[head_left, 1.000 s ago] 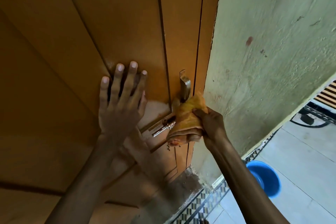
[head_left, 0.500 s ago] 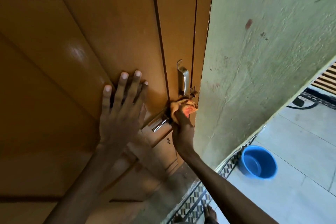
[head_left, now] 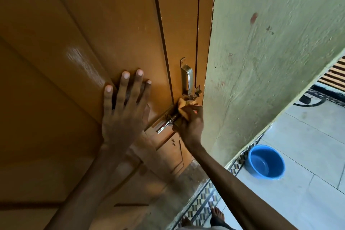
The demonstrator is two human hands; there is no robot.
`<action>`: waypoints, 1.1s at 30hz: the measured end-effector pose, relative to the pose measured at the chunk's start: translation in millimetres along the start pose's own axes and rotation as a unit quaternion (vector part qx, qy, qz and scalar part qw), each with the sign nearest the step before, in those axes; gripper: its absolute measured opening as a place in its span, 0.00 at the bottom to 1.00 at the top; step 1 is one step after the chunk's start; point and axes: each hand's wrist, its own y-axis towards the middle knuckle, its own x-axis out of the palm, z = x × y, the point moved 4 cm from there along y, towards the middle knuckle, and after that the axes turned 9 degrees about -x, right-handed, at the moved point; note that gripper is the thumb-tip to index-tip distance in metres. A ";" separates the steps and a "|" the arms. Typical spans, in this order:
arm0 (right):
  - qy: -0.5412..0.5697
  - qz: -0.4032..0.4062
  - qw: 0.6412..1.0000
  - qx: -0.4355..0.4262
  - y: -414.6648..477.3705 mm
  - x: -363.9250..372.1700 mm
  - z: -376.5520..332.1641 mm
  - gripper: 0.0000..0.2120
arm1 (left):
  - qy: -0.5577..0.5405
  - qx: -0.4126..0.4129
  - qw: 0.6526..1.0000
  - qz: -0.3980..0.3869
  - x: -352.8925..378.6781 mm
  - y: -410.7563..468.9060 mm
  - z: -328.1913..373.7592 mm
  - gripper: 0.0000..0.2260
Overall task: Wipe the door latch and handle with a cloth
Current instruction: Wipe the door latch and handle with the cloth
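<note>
Head view | right hand (head_left: 189, 124) presses cloth (head_left: 183, 105) on latch (head_left: 166, 124) | left hand (head_left: 124, 110) flat on door (head_left: 93, 24)

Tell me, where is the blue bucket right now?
The blue bucket sits on the tiled floor at the lower right of the head view, by the foot of the green wall.

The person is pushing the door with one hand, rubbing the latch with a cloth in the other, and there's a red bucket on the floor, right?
Nearly. The bucket is blue, not red, as the head view shows. The rest holds: the left hand is flat on the door, and the right hand presses the cloth on the latch.
</note>
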 end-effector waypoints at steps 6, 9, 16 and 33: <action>0.011 -0.127 0.989 -0.075 -8.8 -12.6 3.7 0.16 | 0.006 -0.004 1.000 -0.003 1.5 0.3 -0.5 0.24; -0.028 -0.014 0.999 0.032 15.3 -27.2 21.8 0.14 | 0.012 -0.006 1.000 0.000 1.5 0.3 -1.3 0.24; 0.016 -0.075 0.996 -0.043 -10.4 -0.6 -8.2 0.15 | 0.005 -0.005 1.000 -0.002 0.2 1.5 0.9 0.23; 0.262 0.010 0.871 0.416 23.1 4.2 30.5 0.12 | 0.031 -0.012 0.999 0.020 2.3 -3.1 0.3 0.24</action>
